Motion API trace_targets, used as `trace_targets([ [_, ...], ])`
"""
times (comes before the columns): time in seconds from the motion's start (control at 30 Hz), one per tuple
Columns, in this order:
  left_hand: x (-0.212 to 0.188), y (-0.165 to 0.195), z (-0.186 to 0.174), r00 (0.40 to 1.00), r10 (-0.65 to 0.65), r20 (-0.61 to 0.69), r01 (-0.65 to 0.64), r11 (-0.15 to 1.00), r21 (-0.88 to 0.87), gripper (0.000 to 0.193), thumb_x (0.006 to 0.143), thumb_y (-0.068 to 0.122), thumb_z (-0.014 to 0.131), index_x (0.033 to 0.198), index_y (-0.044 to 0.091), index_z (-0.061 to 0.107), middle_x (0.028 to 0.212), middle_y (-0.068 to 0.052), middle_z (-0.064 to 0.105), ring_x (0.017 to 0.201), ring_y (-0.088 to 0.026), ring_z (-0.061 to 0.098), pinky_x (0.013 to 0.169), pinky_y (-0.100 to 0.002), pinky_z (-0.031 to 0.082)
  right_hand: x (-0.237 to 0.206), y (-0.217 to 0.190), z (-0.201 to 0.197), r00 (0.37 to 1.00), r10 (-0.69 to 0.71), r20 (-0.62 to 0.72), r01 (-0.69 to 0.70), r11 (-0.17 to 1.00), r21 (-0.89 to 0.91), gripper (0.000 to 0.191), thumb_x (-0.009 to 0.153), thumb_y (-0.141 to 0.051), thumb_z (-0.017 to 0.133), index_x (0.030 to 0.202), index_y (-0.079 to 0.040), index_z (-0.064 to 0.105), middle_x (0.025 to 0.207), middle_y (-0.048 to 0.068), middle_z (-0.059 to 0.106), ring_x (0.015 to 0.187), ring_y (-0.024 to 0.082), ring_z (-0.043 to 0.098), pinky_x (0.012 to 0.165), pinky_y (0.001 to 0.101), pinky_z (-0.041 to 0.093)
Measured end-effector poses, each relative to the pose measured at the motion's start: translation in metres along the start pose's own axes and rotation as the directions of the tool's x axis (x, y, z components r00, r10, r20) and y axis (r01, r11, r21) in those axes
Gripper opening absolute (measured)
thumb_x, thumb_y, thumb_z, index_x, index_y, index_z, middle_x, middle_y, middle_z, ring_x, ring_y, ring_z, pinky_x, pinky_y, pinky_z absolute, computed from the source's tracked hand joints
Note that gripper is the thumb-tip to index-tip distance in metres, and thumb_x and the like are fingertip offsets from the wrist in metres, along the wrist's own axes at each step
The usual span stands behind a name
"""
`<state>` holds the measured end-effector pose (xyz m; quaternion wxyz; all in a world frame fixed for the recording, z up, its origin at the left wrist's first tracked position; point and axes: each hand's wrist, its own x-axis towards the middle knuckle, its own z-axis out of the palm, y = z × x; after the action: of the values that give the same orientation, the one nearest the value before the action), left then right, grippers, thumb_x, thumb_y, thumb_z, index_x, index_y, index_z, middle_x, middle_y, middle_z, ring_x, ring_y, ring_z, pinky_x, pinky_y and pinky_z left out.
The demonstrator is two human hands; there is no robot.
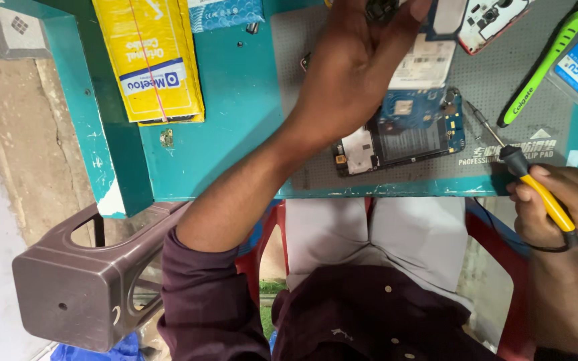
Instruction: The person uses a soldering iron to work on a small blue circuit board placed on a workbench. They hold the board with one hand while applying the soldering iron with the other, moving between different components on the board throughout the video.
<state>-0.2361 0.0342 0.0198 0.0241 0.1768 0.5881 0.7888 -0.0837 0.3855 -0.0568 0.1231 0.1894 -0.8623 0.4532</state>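
Brown stool [81,281] lower left; yellow box [152,60] on teal table [235,134]. Left hand [356,67] raised over opened phone [403,134], fingertips pinching a small dark part [381,9]. Right hand [560,207] closed around yellow-handled soldering iron [536,180], tip pointing toward the phone, just apart.

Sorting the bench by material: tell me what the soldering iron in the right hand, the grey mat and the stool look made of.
Soldering iron: bare metal tip, black collar and glossy yellow handle, likely plastic.
Grey mat: matte, dotted surface, probably silicone or rubber.
Stool: brown moulded plastic, judging by its rounded cut-outs and slight sheen.
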Motion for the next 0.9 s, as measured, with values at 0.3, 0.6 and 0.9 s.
trace_targets([
  [0.3, -0.016, -0.010, 0.013, 0.999, -0.010, 0.041, 0.010, 1.000, -0.008, 0.034, 0.124, 0.027, 0.051, 0.146, 0.004, 0.040, 0.124, -0.012, 0.062, 0.103, -0.016, 0.067, 0.092, -0.030, 0.058, -0.009, -0.001, 0.005, 0.996, 0.067, -0.051, -0.064, 0.997, 0.053, 0.018, 0.111, -0.003, 0.071, 0.123, 0.009, 0.065, 0.101, 0.021, 0.069, 0.083, 0.024, 0.074, 0.074, 0.0286, 0.062],
  [0.6, -0.019, 0.003, 0.010, 0.970, -0.030, 0.242, -0.001, 0.992, 0.127, 0.040, 0.127, 0.036, 0.045, 0.152, 0.006, 0.038, 0.138, -0.004, 0.060, 0.125, -0.009, 0.057, 0.110, -0.027, 0.048, -0.003, -0.002, 0.005, 0.997, -0.023, -0.078, 0.022, 1.000, -0.018, 0.020, 0.108, -0.005, 0.075, 0.120, 0.008, 0.066, 0.103, 0.024, 0.072, 0.084, 0.023, 0.075, 0.074, 0.0276, 0.062],
  [0.9, -0.020, 0.018, 0.012, 0.945, -0.194, 0.264, 0.112, 0.949, 0.296, 0.042, 0.122, 0.040, 0.046, 0.150, 0.008, 0.044, 0.128, -0.007, 0.069, 0.118, -0.011, 0.069, 0.103, -0.027, 0.059, 0.019, -0.015, 0.003, 0.989, -0.141, -0.052, 0.136, 0.986, -0.093, 0.021, 0.102, -0.002, 0.076, 0.117, 0.009, 0.067, 0.089, 0.022, 0.071, 0.076, 0.026, 0.075, 0.067, 0.0277, 0.060],
])
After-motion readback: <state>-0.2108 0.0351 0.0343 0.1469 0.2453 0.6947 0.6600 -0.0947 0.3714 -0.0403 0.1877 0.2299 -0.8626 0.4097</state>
